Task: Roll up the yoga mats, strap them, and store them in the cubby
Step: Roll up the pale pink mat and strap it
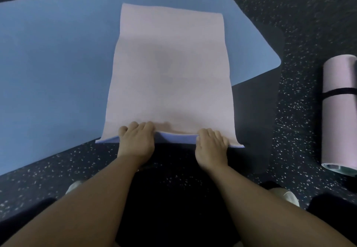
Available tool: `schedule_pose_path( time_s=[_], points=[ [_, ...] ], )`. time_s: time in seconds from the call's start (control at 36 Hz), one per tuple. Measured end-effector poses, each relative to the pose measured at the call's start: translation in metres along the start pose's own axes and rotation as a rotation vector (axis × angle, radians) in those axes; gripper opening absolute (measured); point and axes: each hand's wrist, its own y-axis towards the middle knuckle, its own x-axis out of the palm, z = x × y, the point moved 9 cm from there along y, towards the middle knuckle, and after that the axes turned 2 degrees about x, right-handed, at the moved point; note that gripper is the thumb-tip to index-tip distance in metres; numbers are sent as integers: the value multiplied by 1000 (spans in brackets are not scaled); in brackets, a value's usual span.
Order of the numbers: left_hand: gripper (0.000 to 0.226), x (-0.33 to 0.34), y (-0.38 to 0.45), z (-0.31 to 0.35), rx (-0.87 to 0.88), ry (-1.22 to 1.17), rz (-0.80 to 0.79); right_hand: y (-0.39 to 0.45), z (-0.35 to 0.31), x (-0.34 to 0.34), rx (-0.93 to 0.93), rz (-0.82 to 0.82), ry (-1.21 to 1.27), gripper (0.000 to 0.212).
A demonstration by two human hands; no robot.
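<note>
Covering most of the speckled black rubber floor (301, 14) to my left is the blue yoga mat (54, 68), lying flat and unrolled, its rounded corner reaching toward the right. On top of it, and overhanging its near edge onto the floor, lies the pink yoga mat (170, 68), spread flat and running away from me; its lavender underside shows along the near edge, which is lifted slightly off the floor. Well apart at the floor's right edge sits a rolled pink mat (340, 111), lying on its side with a black strap (338, 92) wrapped round its middle and a pale green inner layer visible at its near end. My left hand (136, 142) grips the near edge of the pink yoga mat left of centre, fingers curled over the top. My right hand (211, 146) grips the same edge close to its right corner, fingers curled over it too. My light-coloured shoes (286, 196) show beside my forearms.
</note>
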Motion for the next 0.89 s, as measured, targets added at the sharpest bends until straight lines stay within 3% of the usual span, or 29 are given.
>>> schedule_pose_path(
  time_s=[0.17, 0.31, 0.44, 0.56, 0.61, 0.75, 0.89],
  points=[
    [5, 6, 16, -9, 88, -90, 102, 31, 5, 7, -87, -154, 25, 18],
    [38, 3, 22, 13, 263, -119, 114, 53, 6, 14, -84, -229, 35, 19],
    [23, 0, 4, 18, 316, -52, 192, 59, 2, 20, -118, -280, -30, 18],
    [45, 2, 3, 21, 346, -27, 185, 61, 2, 19, -146, -248, -93, 18],
    [50, 6, 9, 20, 337, -11, 147, 60, -1, 14, -170, -132, -138, 18],
    [52, 18, 24, 19, 342, -47, 9, 31, -10, -14, -187, 377, -195, 4],
    [69, 23, 30, 15, 277, -157, -104, 10, -10, -21, -215, 525, -82, 14]
  ],
)
